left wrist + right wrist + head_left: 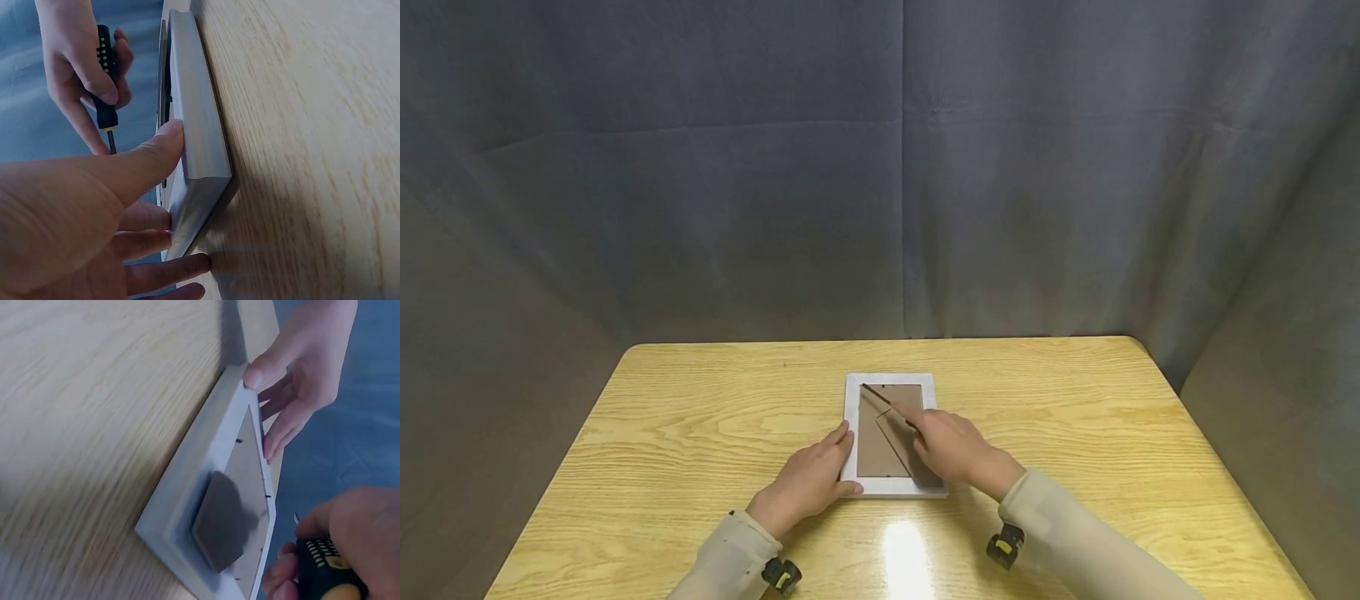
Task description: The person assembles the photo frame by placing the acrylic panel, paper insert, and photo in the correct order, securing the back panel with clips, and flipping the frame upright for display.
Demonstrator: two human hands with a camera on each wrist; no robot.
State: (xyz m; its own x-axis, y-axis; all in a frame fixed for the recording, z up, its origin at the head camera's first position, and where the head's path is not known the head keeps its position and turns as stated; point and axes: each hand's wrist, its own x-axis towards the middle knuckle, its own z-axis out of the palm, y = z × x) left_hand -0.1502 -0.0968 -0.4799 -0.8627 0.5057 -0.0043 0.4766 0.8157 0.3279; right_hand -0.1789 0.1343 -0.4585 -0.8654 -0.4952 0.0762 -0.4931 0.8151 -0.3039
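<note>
A white picture frame (852,400) lies on the table with its brown backing board (872,450) facing up. A stand flap (219,531) slopes up from the board, and small dark tabs show along the board's edges. My left hand (811,479) holds the frame's near left corner, thumb on the near edge and fingers along the left side. My right hand (953,446) grips a screwdriver (105,94) by its black handle with yellow marks. In the head view its shaft reaches over the board toward the far left corner; whether the tip touches cannot be told.
The wood-grain table (700,400) extends on both sides of the frame. Grey curtains (775,208) hang behind the table and at its sides. A wrist camera (781,575) sits on the left sleeve and another camera (1004,546) on the right.
</note>
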